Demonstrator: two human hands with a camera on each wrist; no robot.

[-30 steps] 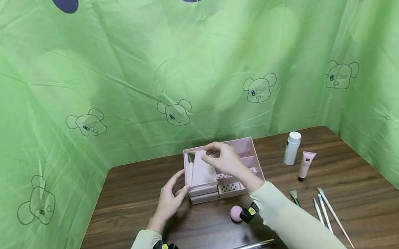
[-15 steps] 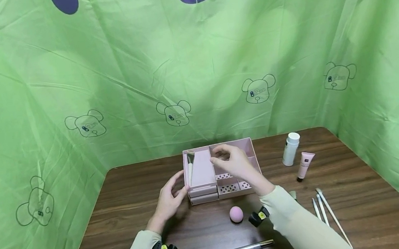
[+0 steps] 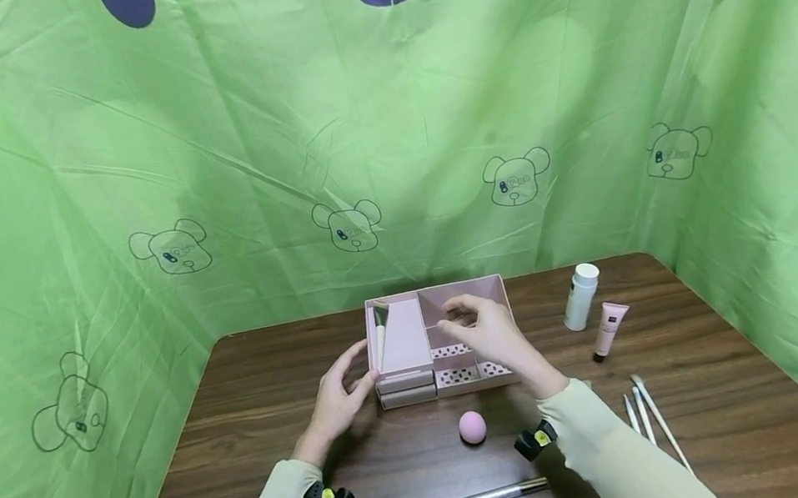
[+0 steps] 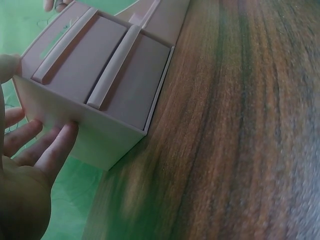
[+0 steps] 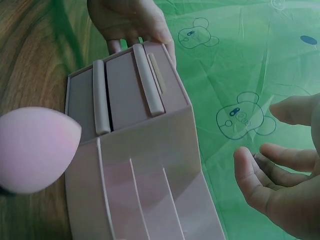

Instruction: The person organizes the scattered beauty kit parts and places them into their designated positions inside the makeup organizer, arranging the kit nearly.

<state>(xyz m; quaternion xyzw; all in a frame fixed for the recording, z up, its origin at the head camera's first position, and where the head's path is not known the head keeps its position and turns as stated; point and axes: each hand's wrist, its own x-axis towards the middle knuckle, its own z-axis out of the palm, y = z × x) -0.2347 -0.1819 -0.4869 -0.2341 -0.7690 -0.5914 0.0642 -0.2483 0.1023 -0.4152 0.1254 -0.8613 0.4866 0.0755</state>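
Note:
A pink makeup organizer [image 3: 403,341] with two front drawers stands on the table. A makeup brush [image 3: 382,335] with a pale handle lies along the left side of its top tray. My left hand [image 3: 337,398] rests against the organizer's left side; in the left wrist view its straight fingers [image 4: 57,150] touch that side wall, with the thumb near the upper edge. Over the right-hand compartments hovers my right hand [image 3: 487,331], fingers loosely bent and holding nothing. A pink egg-shaped sponge [image 3: 472,427] sits in front of the organizer.
At the table's front lies a silver tube [image 3: 500,496]. To the right stand a white bottle [image 3: 582,297] and a pink squeeze tube [image 3: 610,330]. Several slim brushes [image 3: 663,424] lie near the right sleeve. A green curtain [image 3: 415,137] surrounds the table [image 3: 263,368].
My right hand has moved right, away from the brush in the top tray to over the divided compartments. The left hand stays at the organizer's side.

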